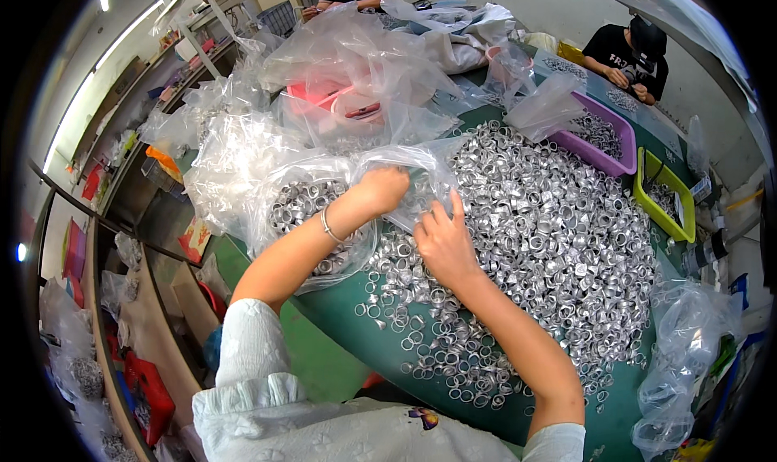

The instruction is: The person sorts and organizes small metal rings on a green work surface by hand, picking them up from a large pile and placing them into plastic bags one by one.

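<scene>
A wide heap of silver-coloured metal rings (558, 235) covers much of the green tabletop. My left hand (387, 188), a bracelet on its wrist, is closed on the rim of a clear plastic bag (425, 167). Just right of it, at the heap's left edge, my right hand (443, 239) has bent fingers on the same bag, the index finger raised; its grip is partly hidden. The plastic spreads between both hands. Beneath my left forearm, more rings (303, 203) show inside clear plastic.
A purple basket (603, 150) and a lime-green basket (668, 195) hold small metal parts at the right. Crumpled plastic bags and pink containers (320, 94) stand at the back left. Two people (627, 57) sit across the table. Shelves (121, 300) line the left side.
</scene>
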The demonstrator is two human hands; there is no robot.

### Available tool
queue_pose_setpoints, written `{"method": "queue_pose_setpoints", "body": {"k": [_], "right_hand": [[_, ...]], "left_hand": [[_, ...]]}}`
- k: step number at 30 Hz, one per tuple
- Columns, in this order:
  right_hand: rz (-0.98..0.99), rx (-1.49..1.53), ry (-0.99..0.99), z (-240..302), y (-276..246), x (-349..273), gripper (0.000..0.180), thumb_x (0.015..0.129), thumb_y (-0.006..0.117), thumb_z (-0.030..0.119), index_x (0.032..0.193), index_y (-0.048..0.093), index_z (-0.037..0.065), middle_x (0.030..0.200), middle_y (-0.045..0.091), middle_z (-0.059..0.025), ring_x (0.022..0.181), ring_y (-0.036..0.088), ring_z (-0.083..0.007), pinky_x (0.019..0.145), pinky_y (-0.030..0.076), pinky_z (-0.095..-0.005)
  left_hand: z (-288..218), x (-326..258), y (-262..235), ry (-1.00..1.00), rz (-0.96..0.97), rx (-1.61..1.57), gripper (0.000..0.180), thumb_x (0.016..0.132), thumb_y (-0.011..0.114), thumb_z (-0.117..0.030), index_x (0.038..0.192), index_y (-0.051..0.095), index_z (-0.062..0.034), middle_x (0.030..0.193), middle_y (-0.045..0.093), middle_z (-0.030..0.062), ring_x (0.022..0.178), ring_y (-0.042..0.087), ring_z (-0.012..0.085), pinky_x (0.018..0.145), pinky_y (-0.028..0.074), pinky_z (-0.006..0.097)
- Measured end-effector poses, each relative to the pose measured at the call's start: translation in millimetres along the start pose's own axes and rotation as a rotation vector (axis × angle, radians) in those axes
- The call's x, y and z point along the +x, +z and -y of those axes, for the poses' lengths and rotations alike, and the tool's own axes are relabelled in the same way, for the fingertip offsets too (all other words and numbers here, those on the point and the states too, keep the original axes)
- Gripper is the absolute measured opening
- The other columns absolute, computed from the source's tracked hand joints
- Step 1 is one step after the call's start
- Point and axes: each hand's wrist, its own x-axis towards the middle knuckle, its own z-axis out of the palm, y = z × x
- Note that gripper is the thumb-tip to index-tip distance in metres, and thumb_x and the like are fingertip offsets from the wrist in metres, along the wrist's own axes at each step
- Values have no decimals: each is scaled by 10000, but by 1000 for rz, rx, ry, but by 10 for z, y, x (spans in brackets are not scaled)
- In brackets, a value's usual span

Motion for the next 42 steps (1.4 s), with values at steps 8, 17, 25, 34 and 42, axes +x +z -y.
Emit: {"method": "queue_pose_setpoints", "body": {"k": [8,17,25,34,42], "right_hand": [[55,-14,-30,90,55,-25,91,712,547,77,694,616,22,743,564,-111,953,548,-312,1054,221,-582],[96,-48,21,87,48,-47,94,702,549,56,701,637,25,721,563,-102,923,550,-292,1060,219,-576],[58,-91,64,-50,46,-71,87,705,556,66,712,639,41,723,561,-88,896,544,-255,1057,228,-570],[103,-104,50,119,12,-8,79,707,561,72,710,637,49,719,560,-82,858,552,-237,1063,237,-554],[46,-98,171,-71,-15,-140,196,774,575,139,909,664,28,875,603,-98,1007,540,-248,1074,214,-546]], "left_hand": [[144,365,522,166,189,50,192,743,578,-24,913,659,14,920,664,189,872,652,330,748,511,403],[295,643,1155,8,165,-49,261,788,549,-91,991,657,32,1064,624,240,976,623,353,851,486,408],[23,526,480,-4,367,-17,300,788,577,-125,1048,648,8,1091,620,222,1018,613,338,866,477,411],[113,404,628,-13,298,-112,351,673,673,-50,1015,646,26,1004,631,245,951,626,345,802,502,412],[-401,-462,-275,85,157,-1701,442,829,532,44,1257,425,35,963,626,138,906,622,211,801,517,339]]}}
